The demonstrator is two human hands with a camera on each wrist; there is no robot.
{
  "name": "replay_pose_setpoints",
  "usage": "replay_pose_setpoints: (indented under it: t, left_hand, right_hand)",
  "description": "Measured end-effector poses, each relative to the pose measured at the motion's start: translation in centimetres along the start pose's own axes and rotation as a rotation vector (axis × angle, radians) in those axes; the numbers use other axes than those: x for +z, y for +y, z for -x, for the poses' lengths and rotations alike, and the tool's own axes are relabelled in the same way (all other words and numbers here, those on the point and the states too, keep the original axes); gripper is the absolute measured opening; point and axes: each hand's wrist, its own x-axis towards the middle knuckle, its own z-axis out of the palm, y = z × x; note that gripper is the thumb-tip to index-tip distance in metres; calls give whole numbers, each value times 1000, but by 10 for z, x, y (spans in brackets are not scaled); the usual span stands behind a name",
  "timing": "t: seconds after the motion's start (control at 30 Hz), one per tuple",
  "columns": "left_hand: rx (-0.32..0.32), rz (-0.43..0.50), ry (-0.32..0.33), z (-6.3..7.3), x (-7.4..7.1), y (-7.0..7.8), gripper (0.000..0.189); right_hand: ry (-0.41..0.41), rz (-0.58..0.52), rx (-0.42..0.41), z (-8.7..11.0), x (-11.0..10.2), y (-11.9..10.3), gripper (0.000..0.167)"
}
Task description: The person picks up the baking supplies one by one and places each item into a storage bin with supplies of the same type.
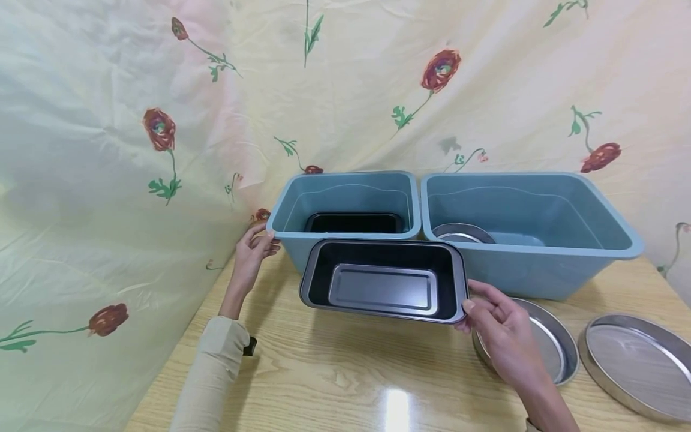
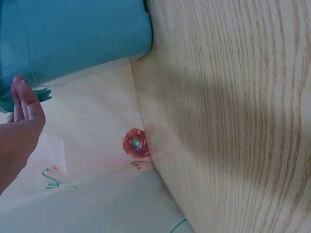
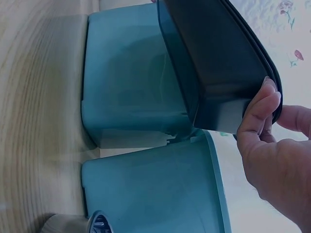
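My right hand [image 1: 504, 336] pinches the right end of a dark loaf pan [image 1: 383, 288], thumb on the rim and fingers beneath it. The pan is raised above the table, its inside tilted toward me, in front of the left blue bin [image 1: 294, 251]. The right wrist view shows the pan's dark outer side [image 3: 228, 63] close to the bin walls. At that bin's left front corner, my left hand [image 1: 251, 255] grips the rim. Inside the left bin lies another dark loaf pan [image 1: 353, 222], partly hidden by the front wall.
To the right stands a second blue bin [image 1: 540, 273] with a round metal pan [image 1: 464, 231] inside. Two round pans rest on the wooden table [image 1: 302, 384] at right: one [image 1: 550, 342] behind my right hand, the other [image 1: 637, 360] farther right. A flowered cloth [image 1: 345, 90] hangs behind.
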Motion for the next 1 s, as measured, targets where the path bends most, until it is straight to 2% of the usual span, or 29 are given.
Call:
replay_pose_setpoints:
  t: [0.37, 0.8, 1.0]
  left_hand:
    - [7, -13, -4, 1, 0, 0, 42]
    - [3, -31, -3, 1, -1, 0, 42]
    - [0, -25, -4, 0, -1, 1, 42]
  right_hand:
    - [-9, -65, -10, -7, 5, -3, 30]
    - [1, 15, 29, -13, 7, -10, 38]
    - [0, 1, 34, -16, 10, -11, 40]
